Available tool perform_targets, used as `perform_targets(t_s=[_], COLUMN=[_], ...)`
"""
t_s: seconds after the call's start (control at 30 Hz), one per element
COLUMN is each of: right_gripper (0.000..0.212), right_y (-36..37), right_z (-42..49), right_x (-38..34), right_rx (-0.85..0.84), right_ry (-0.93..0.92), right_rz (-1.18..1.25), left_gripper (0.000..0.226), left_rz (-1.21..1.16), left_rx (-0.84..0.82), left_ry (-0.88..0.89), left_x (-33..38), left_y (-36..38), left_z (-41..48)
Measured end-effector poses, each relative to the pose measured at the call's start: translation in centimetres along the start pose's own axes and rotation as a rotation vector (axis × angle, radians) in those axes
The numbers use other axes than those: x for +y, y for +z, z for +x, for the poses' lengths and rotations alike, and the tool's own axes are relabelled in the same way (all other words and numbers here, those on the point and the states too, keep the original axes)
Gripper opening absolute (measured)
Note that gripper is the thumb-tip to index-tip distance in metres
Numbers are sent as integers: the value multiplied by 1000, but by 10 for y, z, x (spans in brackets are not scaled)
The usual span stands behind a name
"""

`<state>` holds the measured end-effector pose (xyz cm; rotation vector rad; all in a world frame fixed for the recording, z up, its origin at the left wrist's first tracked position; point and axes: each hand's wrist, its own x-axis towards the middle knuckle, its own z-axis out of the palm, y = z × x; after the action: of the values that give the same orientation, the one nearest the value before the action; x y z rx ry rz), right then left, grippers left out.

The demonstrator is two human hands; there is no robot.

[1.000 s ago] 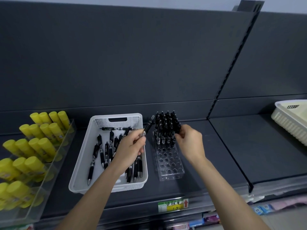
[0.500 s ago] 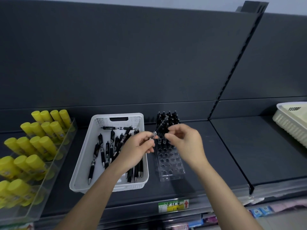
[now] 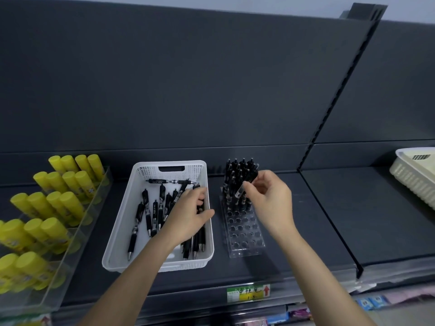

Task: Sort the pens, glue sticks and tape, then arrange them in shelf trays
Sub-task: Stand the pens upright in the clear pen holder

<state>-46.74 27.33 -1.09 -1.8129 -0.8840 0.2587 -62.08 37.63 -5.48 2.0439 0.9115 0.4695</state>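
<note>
Dark grey shop shelving fills pretty much the whole view, with a tall back panel and a flat shelf where all the stuff sits. Over on the left there's a clear tray packed with yellow glue sticks standing in tilted rows. Just right of that is a white basket with a bunch of loose pens lying in it, mostly pointing near to far, one lying crosswise at the far end. Right beside the basket sits a clear pen holder full of round holes. Its far rows are filled with standing pens and the near rows are bare. The person's right hand hangs over the filled part of the holder, thumb and fingertips pinching a single pen that tilts up and away, with its lower end down among the standing ones. The left hand is down inside the basket on its right side, fingers bent onto the loose pens and thumb sticking out toward the basket's right wall — can't really tell if it has actually got hold of one or is just touching them. Way off on the right, well apart from everything else, a cream basket pokes into view, and a yellow-green price label is stuck on the near shelf edge.
</note>
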Motion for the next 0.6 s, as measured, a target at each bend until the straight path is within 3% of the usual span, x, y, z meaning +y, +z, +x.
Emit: perform_targets(t_s=[0.4, 0.6], right_gripper=[9, 9], right_y=[23, 26], right_z=[-7, -8], right_x=[20, 27], right_rx=[-139, -182], right_ry=[-95, -85], right_rz=[-287, -314], left_gripper=[49, 48], left_rz=[79, 102], left_rx=[-67, -73], left_ry=[11, 14], left_x=[-7, -12], left_y=[1, 0], left_z=[-2, 0])
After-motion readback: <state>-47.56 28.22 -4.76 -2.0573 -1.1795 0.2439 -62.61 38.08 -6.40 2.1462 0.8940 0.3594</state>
